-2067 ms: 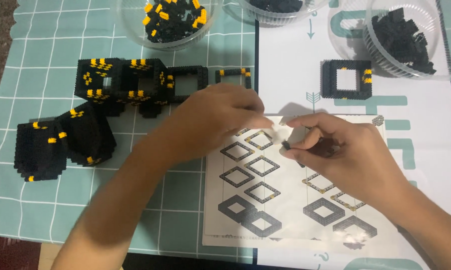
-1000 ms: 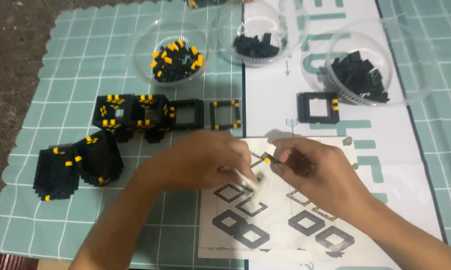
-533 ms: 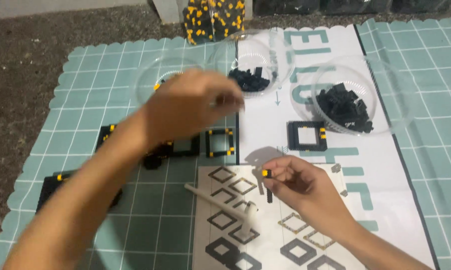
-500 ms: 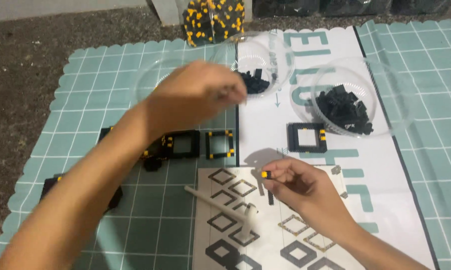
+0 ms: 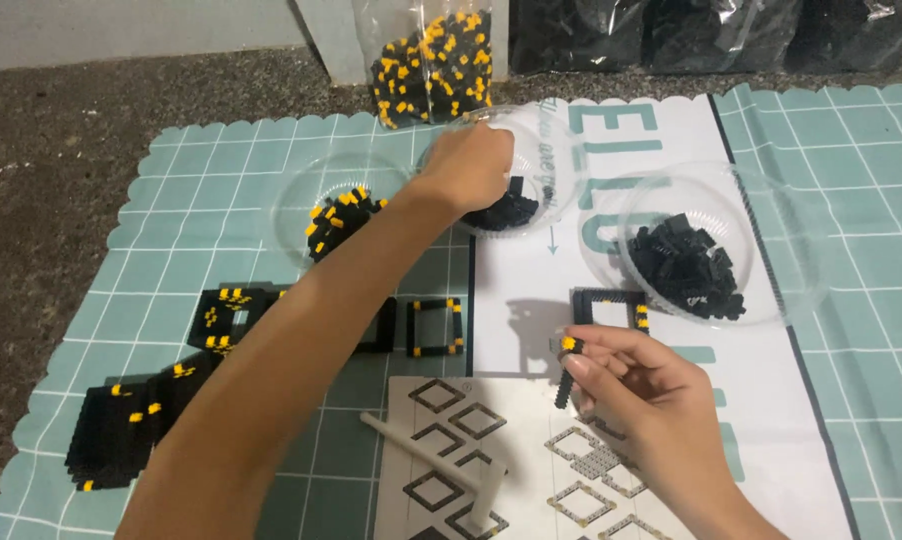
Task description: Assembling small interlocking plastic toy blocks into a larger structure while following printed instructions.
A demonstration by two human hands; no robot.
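My left hand (image 5: 471, 165) reaches far forward into a clear bowl of black bricks (image 5: 506, 210), its fingers curled down among them. My right hand (image 5: 626, 385) stays near the mat's front, pinching a short black brick strip with a yellow end (image 5: 565, 370) upright above the instruction sheet (image 5: 491, 440). A white brick-separator tool (image 5: 441, 460) lies loose on that sheet. Square black-and-yellow frames (image 5: 436, 327) sit beside my left forearm.
A bowl of yellow and black bricks (image 5: 341, 215) stands left, a large bowl of black bricks (image 5: 686, 260) right. Built black blocks (image 5: 131, 420) rest at the mat's left. Bags of bricks (image 5: 431, 60) line the back edge. Another frame (image 5: 611, 305) lies by the large bowl.
My left hand left the piece at the sheet and stretched forward into the middle bowl. My right hand kept the small strip. The white tool now lies free on the sheet.
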